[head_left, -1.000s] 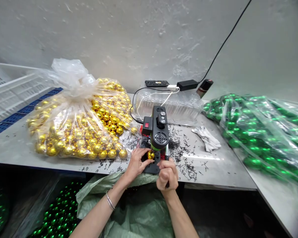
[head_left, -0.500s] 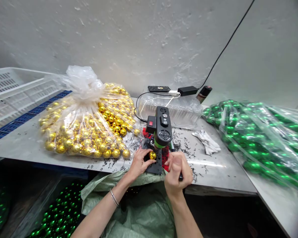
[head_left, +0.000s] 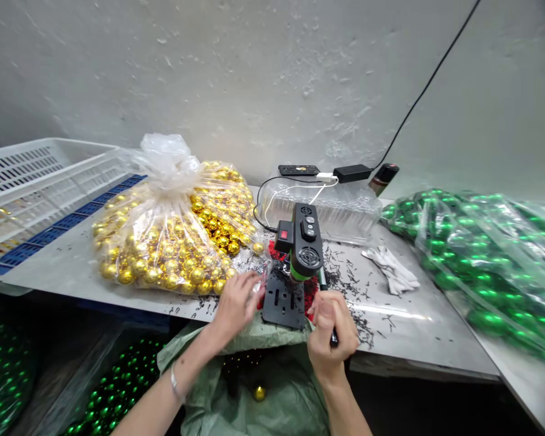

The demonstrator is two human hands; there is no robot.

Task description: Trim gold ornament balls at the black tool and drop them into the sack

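Observation:
My right hand (head_left: 332,327) is wrapped round the black-gripped lever of a small black press-like machine (head_left: 307,242). That machine has a red switch and stands over a slotted black base plate (head_left: 284,300), which is bare. My left hand (head_left: 238,306), slightly blurred, is left of the plate near the bag of gold balls (head_left: 163,254); its fingers are loosely stretched, and I see nothing in them. A single gold ball (head_left: 258,393) shows inside the opening of the green woven sack (head_left: 281,412) below the table edge.
A bag of green balls (head_left: 463,242) lies at the right, near a white glove (head_left: 390,269). Black scraps litter the table (head_left: 390,339). Behind the machine, a clear plastic box (head_left: 345,212) carries cables and a black adapter (head_left: 352,173). White crates (head_left: 72,181) stand at the left.
My left hand has let go of the gold ball at the machine and moved left. A gold ball now shows in the sack opening. My right hand stays on the lever.

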